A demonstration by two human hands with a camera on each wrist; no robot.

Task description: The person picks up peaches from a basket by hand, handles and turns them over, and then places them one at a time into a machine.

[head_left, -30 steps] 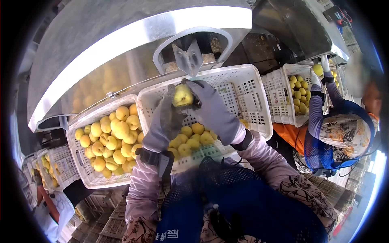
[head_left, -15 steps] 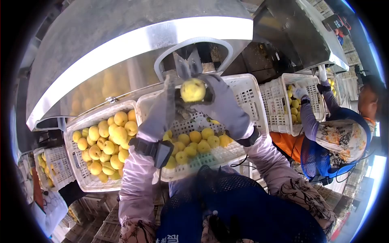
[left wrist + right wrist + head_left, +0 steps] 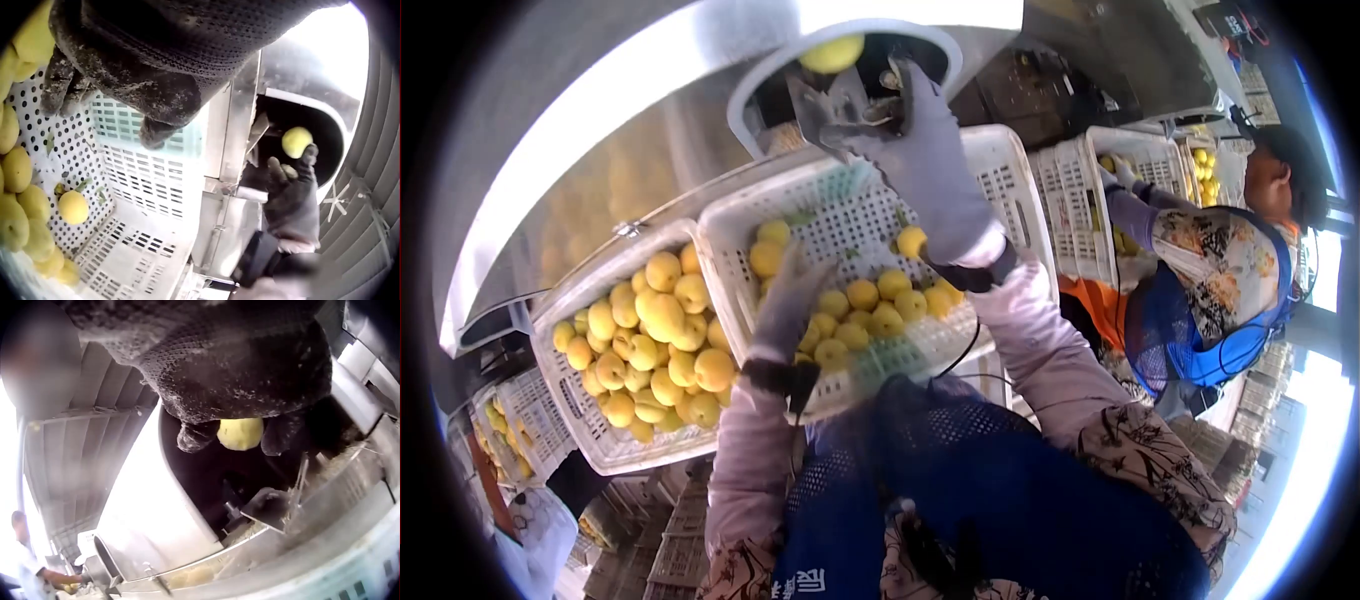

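My gloved right hand is at the round opening of a metal machine. Inside the opening, a yellow fruit lies beyond the fingers. In the left wrist view this fruit is by the right hand's fingertips; contact is unclear. A small pale patch shows between those fingers. From the right wrist, the fruit appears between two fingertips. My left hand hangs over the middle crate, beside yellow fruits, holding nothing; its fingers are loosely bent.
A fuller crate of fruit stands at the left. On the right, another person works at a crate. A metal V-shaped piece juts from the machine opening. Another crate sits at the far left.
Both hands were together around a fruit in front of the machine. The right has moved up into the opening; the left has let go and dropped to the crate. The fruit is now inside the opening.
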